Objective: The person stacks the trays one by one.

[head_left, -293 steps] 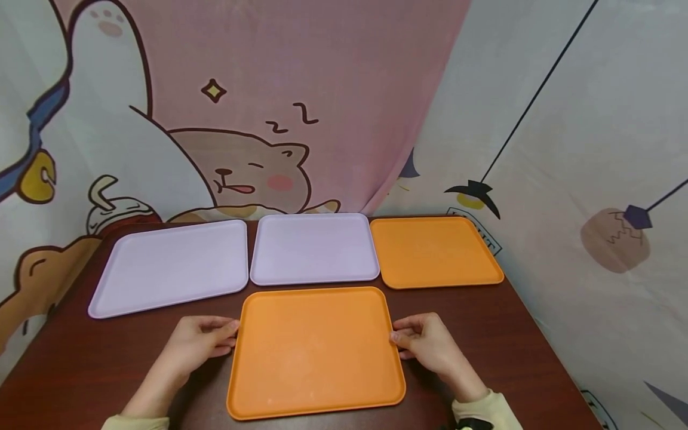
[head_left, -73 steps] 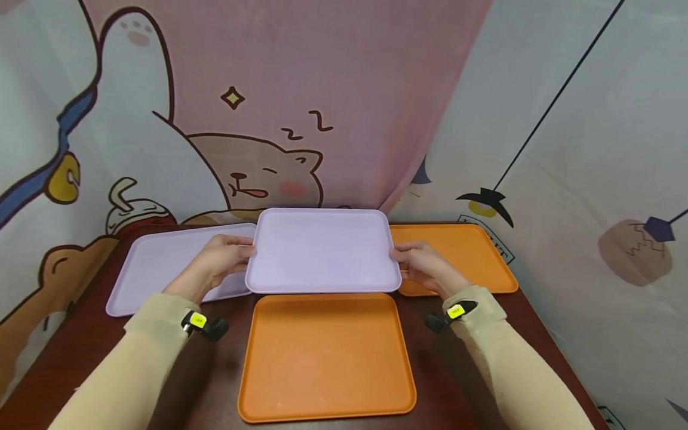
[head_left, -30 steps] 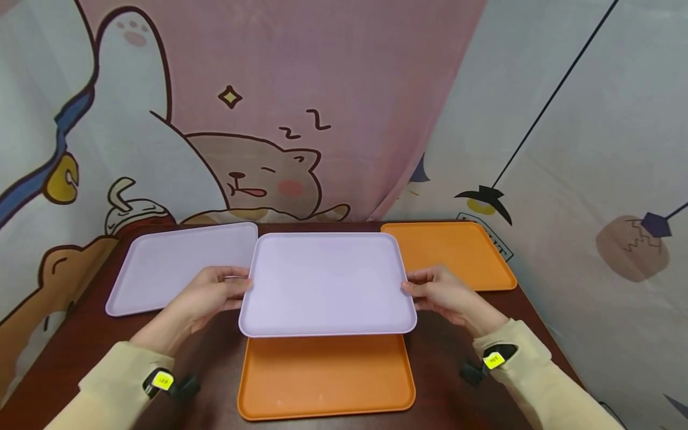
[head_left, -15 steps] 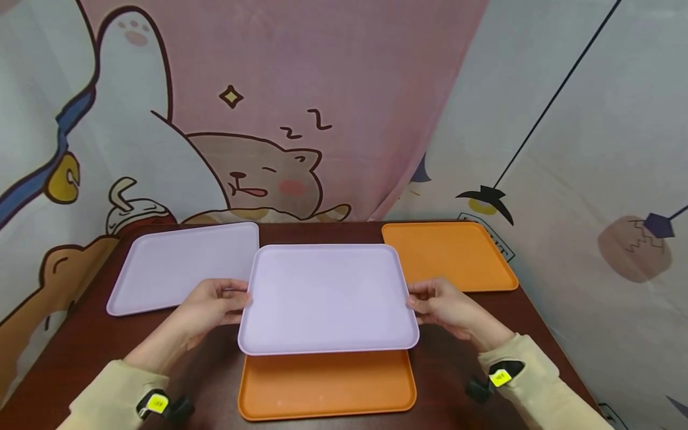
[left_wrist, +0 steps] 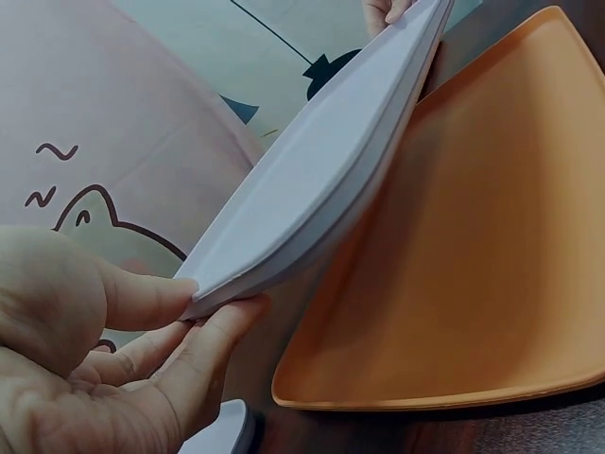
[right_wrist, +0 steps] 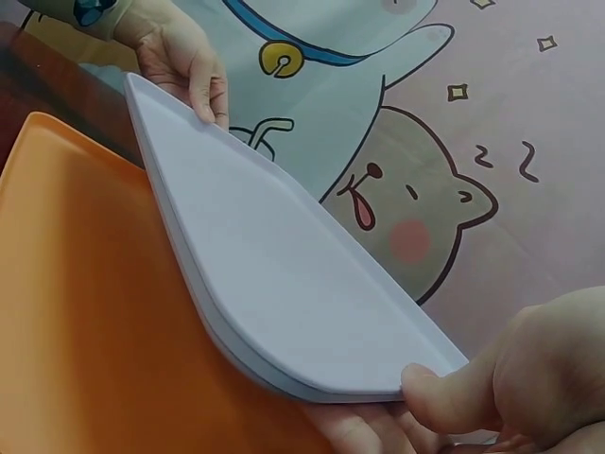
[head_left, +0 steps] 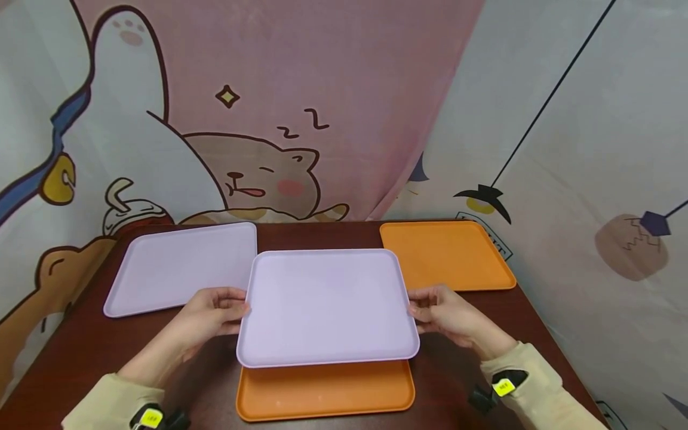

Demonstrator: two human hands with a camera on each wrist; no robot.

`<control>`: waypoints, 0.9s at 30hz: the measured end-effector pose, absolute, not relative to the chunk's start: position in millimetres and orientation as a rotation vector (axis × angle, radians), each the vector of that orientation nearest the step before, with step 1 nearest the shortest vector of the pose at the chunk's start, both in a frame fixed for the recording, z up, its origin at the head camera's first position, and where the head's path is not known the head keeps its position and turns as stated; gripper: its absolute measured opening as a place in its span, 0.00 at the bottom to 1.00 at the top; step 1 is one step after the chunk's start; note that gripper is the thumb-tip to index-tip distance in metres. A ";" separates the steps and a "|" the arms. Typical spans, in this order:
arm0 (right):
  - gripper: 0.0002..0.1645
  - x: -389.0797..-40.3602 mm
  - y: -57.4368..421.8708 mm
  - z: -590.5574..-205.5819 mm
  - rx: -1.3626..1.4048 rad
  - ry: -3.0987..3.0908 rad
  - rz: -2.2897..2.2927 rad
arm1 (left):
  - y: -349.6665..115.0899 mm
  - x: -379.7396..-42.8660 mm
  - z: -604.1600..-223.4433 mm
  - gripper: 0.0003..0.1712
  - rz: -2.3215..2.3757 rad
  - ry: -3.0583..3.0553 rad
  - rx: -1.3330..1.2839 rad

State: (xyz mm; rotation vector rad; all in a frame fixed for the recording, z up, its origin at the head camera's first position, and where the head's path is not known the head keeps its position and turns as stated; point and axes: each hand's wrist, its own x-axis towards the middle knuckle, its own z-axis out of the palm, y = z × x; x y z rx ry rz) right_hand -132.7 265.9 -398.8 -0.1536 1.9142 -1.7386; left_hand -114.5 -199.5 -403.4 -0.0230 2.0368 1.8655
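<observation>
A pale lilac rectangular tray [head_left: 328, 307] is held up above an orange tray [head_left: 325, 391], covering its back part in the head view. My left hand [head_left: 212, 316] pinches the lilac tray's left edge. On the opposite edge, my right hand [head_left: 448, 316] grips it the same way. The left wrist view has the thumb on the rim and fingers [left_wrist: 222, 331] beneath; a gap shows between the lilac tray and the orange tray [left_wrist: 473, 246]. In the right wrist view the thumb likewise presses the rim, with fingers [right_wrist: 354, 426] under the tray.
A second lilac tray [head_left: 183, 263] lies at the back left of the dark brown table [head_left: 317, 234]. Another orange tray [head_left: 446, 254] lies at the back right. Behind the table hangs a printed cloth [head_left: 371, 89] with cartoon animals.
Earlier, both hands held the front orange tray's sides. Since then they have lifted the lilac tray from the back middle and brought it towards me and lower, over the orange one.
</observation>
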 end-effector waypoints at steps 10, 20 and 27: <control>0.29 -125.8 263.5 -405.1 -0.167 1.876 -1.776 | -205.1 -105.8 -413.8 0.24 1.868 2.011 -0.036; 0.29 -119.9 259.3 -413.7 -0.180 1.884 -1.759 | -210.7 -98.9 -428.6 0.23 1.886 1.983 -0.060; 0.27 -114.3 258.5 -419.7 -0.169 1.885 -1.753 | -211.6 -93.4 -434.6 0.22 1.876 1.982 -0.065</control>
